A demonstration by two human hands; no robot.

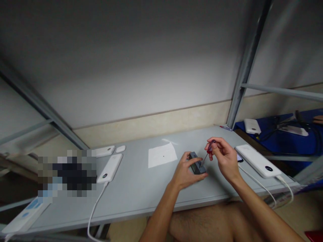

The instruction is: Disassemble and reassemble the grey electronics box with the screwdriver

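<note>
Head view: nearest, the left hand (185, 173) rests on the matte grey worktop (141, 191), its grip clamped around a small dark-grey rectangular box (197, 163). The box's long axis runs from near right to far left. Just beside it, the right hand (224, 156) pinches a thin screwdriver (209, 150) by its red handle in a clenched grip. The shaft slants down and left, tip at the box's top. A smooth white slab-shaped power bank (110, 168) lies well to the left, trailing a white cable (97, 205). A second power bank (257, 160) lies just right of the right hand. Beyond the box lies 1 flat white paper sheet (162, 155).
</note>
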